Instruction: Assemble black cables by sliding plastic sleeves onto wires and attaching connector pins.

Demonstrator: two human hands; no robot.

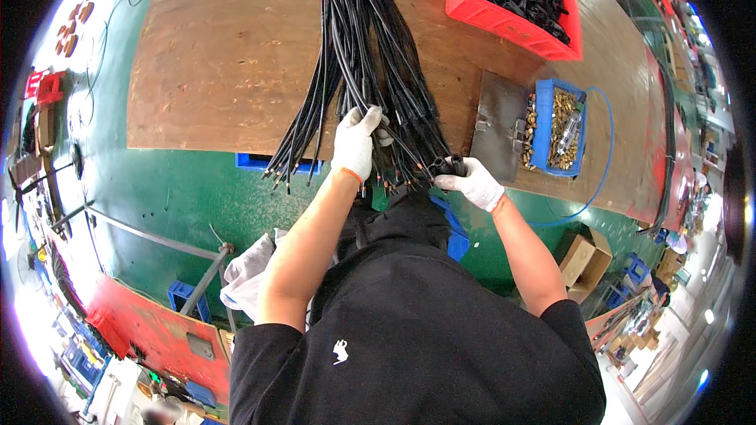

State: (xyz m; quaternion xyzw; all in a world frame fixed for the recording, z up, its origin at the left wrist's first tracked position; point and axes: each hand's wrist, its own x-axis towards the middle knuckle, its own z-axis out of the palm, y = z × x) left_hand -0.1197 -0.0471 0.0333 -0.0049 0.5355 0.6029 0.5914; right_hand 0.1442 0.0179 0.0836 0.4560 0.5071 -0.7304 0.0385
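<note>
A thick bundle of black cables runs down the wooden table and fans out over its near edge, with bare copper-coloured ends. My left hand, in a white glove, is closed around part of the bundle, thumb on top. To its right, my gloved right hand grips a few short black sleeves, their open ends showing. These sleeves are close beside the cable ends; whether they touch cannot be told.
On the wooden table, a red crate of black parts stands at the far right. Nearer is a blue bin of brass-coloured fittings, beside a dark metal plate. A blue hose curves past the bin. An open cardboard box sits lower right.
</note>
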